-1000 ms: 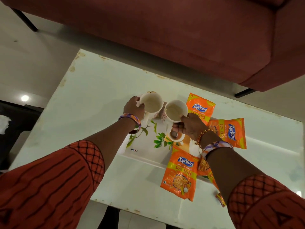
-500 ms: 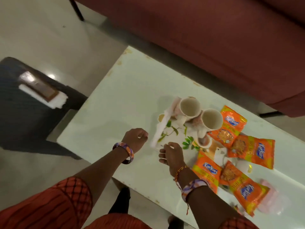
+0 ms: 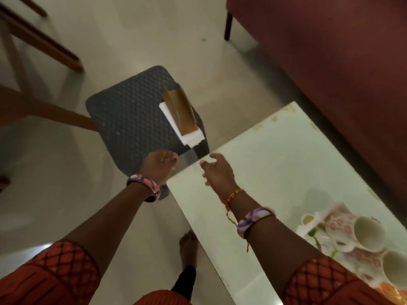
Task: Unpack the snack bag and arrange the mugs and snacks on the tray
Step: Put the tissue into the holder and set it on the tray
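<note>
Two white floral mugs, one point(image 3: 369, 233) and the other point(image 3: 395, 269), stand side by side on the leaf-patterned tray point(image 3: 308, 230) at the lower right, partly cut off by the frame edge. A sliver of an orange snack packet point(image 3: 389, 290) shows below them. My left hand point(image 3: 159, 165) hovers past the table's left corner, above the dark stool, fingers loosely curled and holding nothing. My right hand point(image 3: 217, 170) is over the table's near left corner, fingers spread and empty. Both hands are far from the mugs.
The white table point(image 3: 275, 164) has worn edges. A dark textured stool point(image 3: 132, 115) to its left carries a white pad with a brown folded card point(image 3: 180, 118). A maroon sofa point(image 3: 330, 62) runs behind. Wooden furniture legs point(image 3: 44, 40) stand at far left. My foot point(image 3: 188, 245) is on the floor.
The view has swung left, pushing the tray and mugs to the lower right. Both hands let go of the mugs and moved left toward the stool.
</note>
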Tool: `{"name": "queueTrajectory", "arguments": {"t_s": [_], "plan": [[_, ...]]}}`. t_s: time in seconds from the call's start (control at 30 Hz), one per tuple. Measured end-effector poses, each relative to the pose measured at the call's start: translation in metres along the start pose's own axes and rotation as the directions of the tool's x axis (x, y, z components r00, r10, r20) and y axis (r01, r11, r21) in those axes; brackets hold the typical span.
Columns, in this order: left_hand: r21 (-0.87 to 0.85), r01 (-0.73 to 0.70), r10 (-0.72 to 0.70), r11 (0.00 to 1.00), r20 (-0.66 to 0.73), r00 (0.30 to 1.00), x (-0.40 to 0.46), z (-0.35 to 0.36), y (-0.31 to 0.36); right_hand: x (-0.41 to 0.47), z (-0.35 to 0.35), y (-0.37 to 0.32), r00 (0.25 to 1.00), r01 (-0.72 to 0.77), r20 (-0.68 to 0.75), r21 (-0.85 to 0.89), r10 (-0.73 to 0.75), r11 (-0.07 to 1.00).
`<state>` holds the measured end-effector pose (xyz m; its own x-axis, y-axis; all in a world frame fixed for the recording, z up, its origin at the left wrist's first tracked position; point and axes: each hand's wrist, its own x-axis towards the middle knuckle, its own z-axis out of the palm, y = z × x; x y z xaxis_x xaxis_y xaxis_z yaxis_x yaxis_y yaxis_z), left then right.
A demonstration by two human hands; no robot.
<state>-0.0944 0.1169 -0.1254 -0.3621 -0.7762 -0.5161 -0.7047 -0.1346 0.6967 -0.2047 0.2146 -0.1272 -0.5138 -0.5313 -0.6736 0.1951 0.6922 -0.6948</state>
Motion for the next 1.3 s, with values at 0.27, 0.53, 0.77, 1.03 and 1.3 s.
{"name": "queueTrajectory", "arguments": {"t_s": [0.27, 0.53, 0.77, 1.03, 1.3], "plan": [[-0.211, 0.074, -0.086, 0.975, -0.05, 0.995, 0.047, -0.03, 0.001, 0.071, 0.031, -0.066, 0.93, 0.312, -0.055, -0.402, -0.362, 0.861], [-0.271, 0.026, -0.037, 0.962, -0.037, 0.999, 0.059, -0.039, 0.003, 0.103, 0.04, -0.089, 0.914, 0.353, -0.081, -0.328, -0.398, 0.876], [-0.689, 0.156, -0.174, 0.707, 0.044, 0.984, 0.063, -0.05, 0.005, 0.064, 0.067, -0.067, 0.794, 0.572, 0.008, -0.348, -0.607, 0.743], [-0.759, 0.204, -0.296, 0.619, 0.015, 0.955, 0.062, -0.042, -0.02, 0.055, 0.083, -0.044, 0.823, 0.567, 0.216, -0.283, -0.525, 0.774], [-0.78, 0.214, -0.304, 0.588, 0.032, 0.952, 0.068, -0.04, -0.025, 0.11, 0.049, -0.056, 0.982, -0.067, -0.179, -0.033, 0.06, 0.997]]}}
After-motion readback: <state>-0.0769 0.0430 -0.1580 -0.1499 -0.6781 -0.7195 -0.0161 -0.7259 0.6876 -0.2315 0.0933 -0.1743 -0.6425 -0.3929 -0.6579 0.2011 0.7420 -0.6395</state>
